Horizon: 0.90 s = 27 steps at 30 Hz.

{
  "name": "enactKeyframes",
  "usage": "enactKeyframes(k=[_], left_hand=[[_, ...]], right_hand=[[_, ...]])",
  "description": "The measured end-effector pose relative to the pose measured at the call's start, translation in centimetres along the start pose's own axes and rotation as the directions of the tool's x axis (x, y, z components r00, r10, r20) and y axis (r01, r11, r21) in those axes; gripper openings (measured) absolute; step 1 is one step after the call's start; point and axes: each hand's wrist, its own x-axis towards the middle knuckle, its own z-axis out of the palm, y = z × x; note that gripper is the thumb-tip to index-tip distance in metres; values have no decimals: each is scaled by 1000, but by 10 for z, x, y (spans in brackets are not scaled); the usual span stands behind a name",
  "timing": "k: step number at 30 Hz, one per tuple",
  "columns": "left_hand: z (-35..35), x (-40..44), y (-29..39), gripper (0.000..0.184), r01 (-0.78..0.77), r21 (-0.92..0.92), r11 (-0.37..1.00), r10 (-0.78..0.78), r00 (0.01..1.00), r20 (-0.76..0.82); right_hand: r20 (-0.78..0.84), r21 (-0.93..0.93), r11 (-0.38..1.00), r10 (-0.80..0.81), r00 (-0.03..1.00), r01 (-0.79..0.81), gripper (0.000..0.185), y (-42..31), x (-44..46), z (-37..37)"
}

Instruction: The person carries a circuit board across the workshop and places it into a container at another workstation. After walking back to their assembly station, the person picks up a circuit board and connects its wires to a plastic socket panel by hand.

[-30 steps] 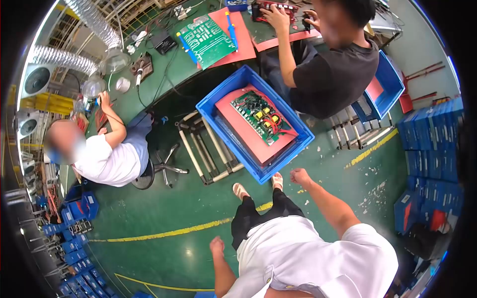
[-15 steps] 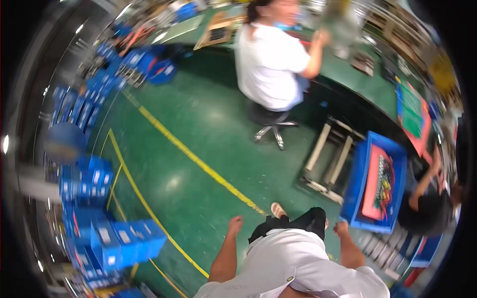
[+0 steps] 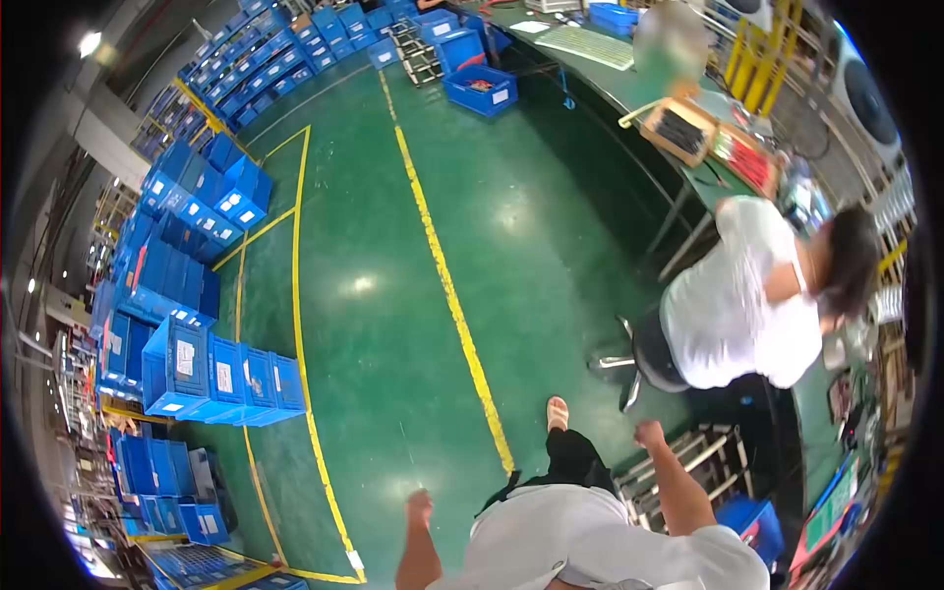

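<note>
My left hand (image 3: 420,506) hangs over the green floor to the left of my body, fingers curled in, with no object showing in it. On the other side my right hand (image 3: 649,433) is also curled closed and nothing shows in it. It is nearest to a stool (image 3: 629,369) with metal legs and to a pale metal frame cart (image 3: 688,472) on the floor. Neither hand appears to touch anything. One sandalled foot (image 3: 558,413) is out in front of me.
Stacked blue crates (image 3: 221,379) line the left side behind yellow floor lines (image 3: 300,295). A seated person in a white top (image 3: 737,305) is at the right, beside a long green workbench (image 3: 600,74). More blue bins (image 3: 480,90) stand farther ahead. A blue crate (image 3: 752,521) lies at my right.
My view has turned left and moved forward along the aisle. The seated person, stool and cart have shifted right and nearer. My left hand sits lower and my right hand slightly higher in view.
</note>
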Motion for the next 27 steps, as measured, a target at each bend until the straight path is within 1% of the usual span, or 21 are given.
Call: enactKeyframes(k=[1, 2, 3, 4, 5, 6, 8, 11, 12, 13, 14, 15, 16, 17, 19, 21, 22, 23, 24, 25, 27], left_hand=[[13, -23, 13, 4, 299, -537, 789, -256, 954, 156], [19, -28, 11, 15, 306, -425, 852, -156, 923, 353], [34, -32, 22, 14, 586, -474, 657, -433, 809, 398], [47, -30, 35, 14, 641, -437, 631, -530, 767, 361], [58, -21, 47, 14, 645, -400, 652, -559, 764, 322], [67, -7, 60, 14, 646, -372, 666, -571, 763, 303], [83, 37, 87, 13, 636, -339, 693, -571, 772, 281], [97, 125, 128, 13, 574, -273, 772, -521, 817, 247], [94, 159, 141, 13, 513, -218, 830, -468, 854, 226], [88, 197, 156, 13, 427, -116, 897, -400, 894, 201], [75, 256, 188, 15, 326, 84, 942, -337, 921, 197], [70, 313, 226, 20, 214, 274, 938, -275, 938, 211], [72, 345, 250, 27, 112, 448, 887, -241, 940, 242], [63, 357, 262, 34, 17, 609, 793, -232, 933, 276], [21, 441, 333, 28, -121, 660, 741, 53, 991, 122], [-22, 516, 394, 25, -186, 499, 846, 151, 982, 110], [-44, 543, 434, 23, -207, 443, 872, 193, 978, 79], [-74, 553, 510, 22, -233, 387, 892, 233, 971, 47], [-96, 585, 558, 21, -281, 429, 859, 278, 958, 72], [-121, 621, 587, 20, -336, 474, 814, 330, 939, 99], [-155, 711, 630, 16, -248, 384, 889, 313, 942, -118]], right_hand=[[-66, 217, 974, 86, 994, -69, 2, -55, 16, 1], [-87, 283, 957, 89, 992, -61, 3, -110, 32, 6], [-47, 199, 980, -18, 999, 27, 3, -160, 69, 7], [10, 111, 988, -106, 994, 104, 4, -200, 93, 14], [83, 16, 984, -177, 981, 176, 4, -227, 107, 23], [193, 215, 960, -222, 956, 179, 5, -256, 124, 31], [368, 566, 818, -361, 857, 102, 8, -321, 169, 49], [372, 387, 922, -174, 912, 18, 9, -412, 221, 76], [316, 89, 991, -128, 940, 105, 8, -441, 235, 82], [273, 13, 998, -70, 959, 69, 8, -465, 242, 92], [216, -59, 997, -28, 976, 42, 8, -484, 257, 92], [158, -127, 992, 13, 987, 7, 8, -499, 274, 93], [134, -152, 987, 69, 989, -48, 7, -503, 288, 95], [163, -116, 988, 121, 979, -103, 7, -509, 300, 100], [216, 29, 971, 224, 950, -235, 7, -532, 331, 109], [269, 180, 910, 319, 909, -373, 8, -566, 352, 123], [276, 201, 901, 325, 904, -385, 9, -590, 369, 131], [281, 201, 903, 317, 906, -379, 9, -617, 387, 141], [257, 111, 951, 253, 933, -288, 11, -640, 406, 153], [269, 182, 937, 246, 931, -300, 12, -668, 434, 169], [282, 335, 884, 236, 930, -326, 13, -702, 497, 190]])
